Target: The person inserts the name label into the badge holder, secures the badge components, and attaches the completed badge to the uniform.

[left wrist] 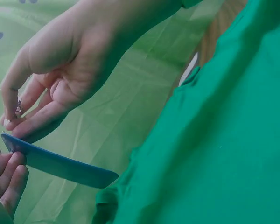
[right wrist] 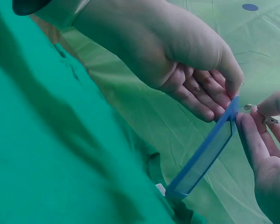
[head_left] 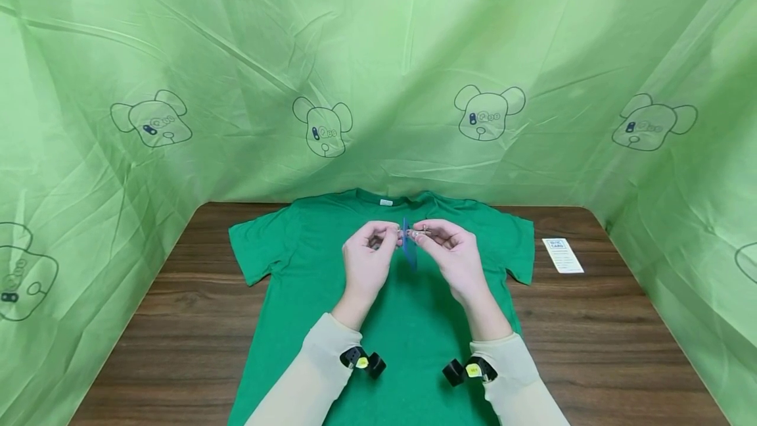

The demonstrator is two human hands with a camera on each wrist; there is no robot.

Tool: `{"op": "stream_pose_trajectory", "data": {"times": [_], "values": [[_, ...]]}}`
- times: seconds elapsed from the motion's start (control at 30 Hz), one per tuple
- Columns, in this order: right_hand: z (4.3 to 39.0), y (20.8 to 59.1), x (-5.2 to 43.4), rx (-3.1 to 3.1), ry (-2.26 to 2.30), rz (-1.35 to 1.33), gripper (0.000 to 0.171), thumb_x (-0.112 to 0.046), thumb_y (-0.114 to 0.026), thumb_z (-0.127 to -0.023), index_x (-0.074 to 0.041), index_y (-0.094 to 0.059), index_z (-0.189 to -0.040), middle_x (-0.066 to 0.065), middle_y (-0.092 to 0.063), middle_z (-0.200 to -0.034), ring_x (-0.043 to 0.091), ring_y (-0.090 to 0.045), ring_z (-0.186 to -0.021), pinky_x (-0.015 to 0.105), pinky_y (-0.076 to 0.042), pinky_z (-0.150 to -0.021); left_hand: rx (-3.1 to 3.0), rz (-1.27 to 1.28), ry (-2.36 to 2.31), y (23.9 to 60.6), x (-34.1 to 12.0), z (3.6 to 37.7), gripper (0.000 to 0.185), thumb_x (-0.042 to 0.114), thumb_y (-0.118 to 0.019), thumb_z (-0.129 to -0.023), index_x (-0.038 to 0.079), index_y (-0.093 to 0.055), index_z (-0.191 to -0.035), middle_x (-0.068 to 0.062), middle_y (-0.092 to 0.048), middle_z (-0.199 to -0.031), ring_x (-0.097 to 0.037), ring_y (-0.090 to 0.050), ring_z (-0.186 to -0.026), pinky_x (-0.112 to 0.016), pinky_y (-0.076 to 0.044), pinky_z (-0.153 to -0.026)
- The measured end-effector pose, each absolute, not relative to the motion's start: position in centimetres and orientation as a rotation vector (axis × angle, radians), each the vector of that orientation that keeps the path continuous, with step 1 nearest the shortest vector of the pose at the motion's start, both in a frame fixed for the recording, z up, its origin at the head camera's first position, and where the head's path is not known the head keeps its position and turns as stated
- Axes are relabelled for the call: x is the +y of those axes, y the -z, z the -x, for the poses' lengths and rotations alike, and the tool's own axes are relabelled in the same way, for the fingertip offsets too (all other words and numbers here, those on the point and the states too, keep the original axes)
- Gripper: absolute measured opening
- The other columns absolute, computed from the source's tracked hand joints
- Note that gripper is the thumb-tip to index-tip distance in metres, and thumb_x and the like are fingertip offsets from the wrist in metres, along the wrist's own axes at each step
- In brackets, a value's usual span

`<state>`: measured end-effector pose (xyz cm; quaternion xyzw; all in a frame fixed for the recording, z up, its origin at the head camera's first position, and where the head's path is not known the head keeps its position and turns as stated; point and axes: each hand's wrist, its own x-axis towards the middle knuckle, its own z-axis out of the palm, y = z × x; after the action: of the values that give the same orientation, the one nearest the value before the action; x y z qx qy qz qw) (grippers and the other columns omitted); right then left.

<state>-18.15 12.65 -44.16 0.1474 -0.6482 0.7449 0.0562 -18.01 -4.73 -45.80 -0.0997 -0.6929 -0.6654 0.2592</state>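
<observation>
**Blue badge holder held between both hands over the T-shirt**

The flat blue plastic badge holder point(head_left: 408, 246) with a clear window hangs edge-on between the two hands, above the chest of the green cotton T-shirt point(head_left: 414, 321) that lies spread flat on the dark wood-grain table point(head_left: 591, 340). In the head view it sits just past the table's centre toward twelve o'clock, its top end level with the fingertips and its body hanging toward six o'clock.

The left hand point(head_left: 368, 256) is raised off the shirt, palm turned inward, with thumb and fingers curled and pinching the holder's top end; the right wrist view shows those fingers point(right wrist: 200, 91) bent over the blue frame point(right wrist: 205, 151). The right hand point(head_left: 449, 255) mirrors it from the three o'clock side, fingers curled in a pinch round a small silver metal clip point(head_left: 416, 233) right at the holder's top; the left wrist view shows the clip point(left wrist: 17, 108) between thumb and forefinger, touching or just beside the blue edge point(left wrist: 60, 164). Both forearms, in cream sleeves, rise from six o'clock and converge, each carrying a black wrist strap.

A small white printed card point(head_left: 562, 256) lies on the table at three o'clock, just beyond the shirt's sleeve. Green cloth with bear drawings point(head_left: 378, 71) walls the table.
</observation>
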Motion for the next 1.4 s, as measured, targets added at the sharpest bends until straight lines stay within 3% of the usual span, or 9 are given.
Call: {"op": "stream_pose_trajectory", "data": {"times": [0.53,0.67,1.0,1.27,1.4], "values": [[18.4,44.2,13.0,-1.932,-2.313,-0.382,0.028,0.002,-0.077,-0.1,0.019,-0.07,-0.121,0.004,-0.081,-0.106,0.017,-0.078,-0.098,0.032,-0.063,-0.093,-1.84,0.247,1.88,46.0,-4.4,17.9,0.01,0.01,-0.075,-0.105,0.003,-0.082,-0.105,-0.011,-0.082,-0.092,-0.028,-0.08,-0.08,-0.032,-0.066,-0.075],[18.5,44.2,13.1,-1.974,-2.29,-0.348,0.028,-0.001,-0.078,-0.1,0.016,-0.072,-0.122,0.004,-0.082,-0.104,0.018,-0.079,-0.096,0.034,-0.063,-0.093,-1.832,0.261,1.887,45.9,-4.4,17.9,0.011,0.011,-0.075,-0.105,0.001,-0.081,-0.106,-0.011,-0.082,-0.093,-0.031,-0.081,-0.081,-0.032,-0.066,-0.076],[18.8,44.3,13.6,-2.099,-2.221,-0.38,0.021,-0.008,-0.074,-0.105,0.009,-0.077,-0.117,0.027,-0.077,-0.111,0.02,-0.08,-0.091,0.038,-0.065,-0.091,-1.799,0.311,1.938,45.9,-4.4,18.0,0.01,0.008,-0.075,-0.105,0.0,-0.08,-0.106,-0.015,-0.081,-0.095,-0.03,-0.081,-0.082,-0.033,-0.066,-0.078],[18.8,44.0,13.7,-2.176,-2.185,-0.315,0.019,-0.012,-0.073,-0.107,0.004,-0.076,-0.116,0.015,-0.08,-0.1,0.021,-0.077,-0.086,0.037,-0.065,-0.078,-1.809,0.374,1.952,45.8,-4.5,18.0,0.009,0.005,-0.076,-0.103,-0.001,-0.079,-0.108,-0.015,-0.081,-0.098,-0.03,-0.082,-0.085,-0.03,-0.065,-0.079],[18.8,44.1,13.8,-2.218,-2.141,-0.258,0.018,-0.014,-0.074,-0.106,0.002,-0.078,-0.114,0.012,-0.081,-0.094,0.02,-0.076,-0.082,0.038,-0.062,-0.073,-1.789,0.404,2.0,45.9,-4.6,18.0,0.008,0.004,-0.076,-0.103,-0.002,-0.078,-0.108,-0.016,-0.081,-0.1,-0.037,-0.081,-0.087,-0.032,-0.066,-0.082]]}}
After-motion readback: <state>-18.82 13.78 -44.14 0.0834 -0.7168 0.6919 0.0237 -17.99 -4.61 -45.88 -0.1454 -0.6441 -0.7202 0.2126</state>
